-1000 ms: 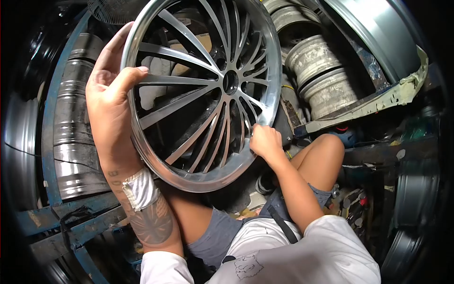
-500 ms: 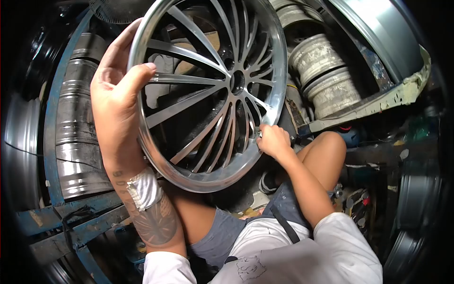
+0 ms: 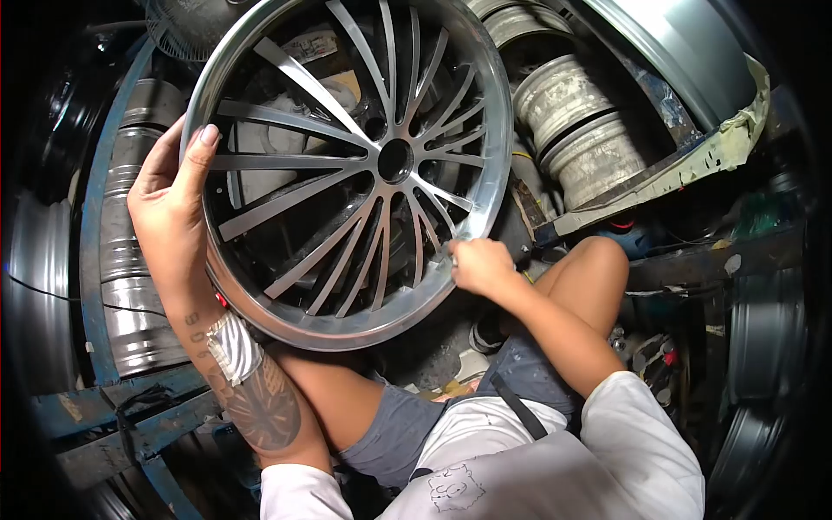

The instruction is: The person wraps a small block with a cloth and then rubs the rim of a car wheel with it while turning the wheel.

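Where rims crowd — wheel (image 3: 347, 165), both hands' grip.

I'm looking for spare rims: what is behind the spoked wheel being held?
Through the spokes of the alloy wheel, pale and dark shapes show, too broken up to name. Bare rims stack behind its right edge. The spokes and left hand cover the rest.

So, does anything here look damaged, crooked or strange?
The shiny multi-spoke alloy wheel rim looks intact in the left hand and right hand. The long pale strip with peeling, ragged tape at upper right looks worn, and grey tape wraps the left wrist.
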Motion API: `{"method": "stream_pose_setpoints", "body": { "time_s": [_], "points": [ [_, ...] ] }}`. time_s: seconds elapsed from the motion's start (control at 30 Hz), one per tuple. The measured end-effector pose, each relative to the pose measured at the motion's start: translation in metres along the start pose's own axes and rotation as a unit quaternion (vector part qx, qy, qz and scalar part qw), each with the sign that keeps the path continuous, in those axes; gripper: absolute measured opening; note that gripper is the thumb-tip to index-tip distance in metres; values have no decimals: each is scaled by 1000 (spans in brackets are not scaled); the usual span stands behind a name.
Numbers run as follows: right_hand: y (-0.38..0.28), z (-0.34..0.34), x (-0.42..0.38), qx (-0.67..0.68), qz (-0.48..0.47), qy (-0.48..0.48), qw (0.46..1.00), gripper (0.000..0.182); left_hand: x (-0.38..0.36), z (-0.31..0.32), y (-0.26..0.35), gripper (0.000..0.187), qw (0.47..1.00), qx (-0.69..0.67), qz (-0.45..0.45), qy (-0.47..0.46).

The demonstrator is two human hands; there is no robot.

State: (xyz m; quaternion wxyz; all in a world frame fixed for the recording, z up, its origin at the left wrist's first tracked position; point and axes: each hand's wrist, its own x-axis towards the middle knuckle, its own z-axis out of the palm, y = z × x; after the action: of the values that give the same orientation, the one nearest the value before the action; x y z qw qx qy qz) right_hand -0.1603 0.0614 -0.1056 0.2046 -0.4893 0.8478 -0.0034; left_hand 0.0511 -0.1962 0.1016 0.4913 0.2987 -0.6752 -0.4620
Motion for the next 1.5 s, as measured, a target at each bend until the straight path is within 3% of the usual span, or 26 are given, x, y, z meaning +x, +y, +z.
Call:
{"method": "stream_pose_setpoints", "body": {
  "time_s": [0.2, 0.33, 0.43, 0.57, 0.67, 0.73, 0.8, 0.87, 0.93, 1.03, 1.13, 1.17, 1.2, 1.27, 1.33, 1.4, 1.5],
  "points": [
    [-6, -12, 4, 26, 22, -32, 999, 33, -7, -3, 8, 25, 990, 135, 29, 5],
    [-9, -14, -1, 27, 8, -28, 999, 31, -14, 12, 14, 25, 937, 334, 26, 103],
    [-17, 3, -1, 1, -1, -6, 1000, 29, -13, 17, 10, 27, 916, 376, 57, 127],
    [-14, -9, -4, 31, 6, 2, 999, 23, -11, 12, 9, 43, 932, 344, 52, 106],
    [-27, 4, -3, -26, -6, 6, 1000, 24, -9, 9, 8, 43, 938, 331, 40, 97],
    [-21, 3, -5, 8, -24, 9, 1000, 24, -8, 10, 7, 38, 933, 338, 56, 110],
    [-5, -11, 1, 47, 7, 3, 999, 30, -8, 9, 4, 31, 925, 350, 82, 127],
    [-19, 3, -8, 2, 21, -12, 1000, 38, -10, 9, 4, 31, 926, 346, 85, 129],
    [-26, 14, -13, -15, 6, 13, 1000, 28, -10, 13, 5, 32, 932, 328, 70, 140],
    [-9, -10, -6, 48, 8, 15, 999, 27, -11, 15, 9, 34, 922, 359, 30, 146],
    [-40, 13, -19, -59, 18, -35, 997, 29, -8, 12, 1, 35, 929, 333, 62, 147],
    [-37, 14, -18, -63, 20, -11, 998, 28, -9, 13, 4, 36, 927, 342, 42, 147],
    [-25, -1, -19, -2, -24, 29, 999, 27, -11, 13, 5, 36, 927, 345, 38, 143],
    [-6, 5, -8, 34, -7, 68, 997, 27, -10, 12, 7, 35, 927, 347, 34, 139],
    [-31, 12, -18, -31, 18, 10, 999, 27, -8, 12, 5, 36, 923, 353, 54, 145],
    [-27, 4, -20, -11, 2, 8, 1000, 27, -7, 13, 3, 36, 919, 356, 79, 149],
    [-10, -5, -13, 57, 33, 39, 997, 28, -11, 14, 7, 36, 923, 357, 38, 140]
  ]
}}
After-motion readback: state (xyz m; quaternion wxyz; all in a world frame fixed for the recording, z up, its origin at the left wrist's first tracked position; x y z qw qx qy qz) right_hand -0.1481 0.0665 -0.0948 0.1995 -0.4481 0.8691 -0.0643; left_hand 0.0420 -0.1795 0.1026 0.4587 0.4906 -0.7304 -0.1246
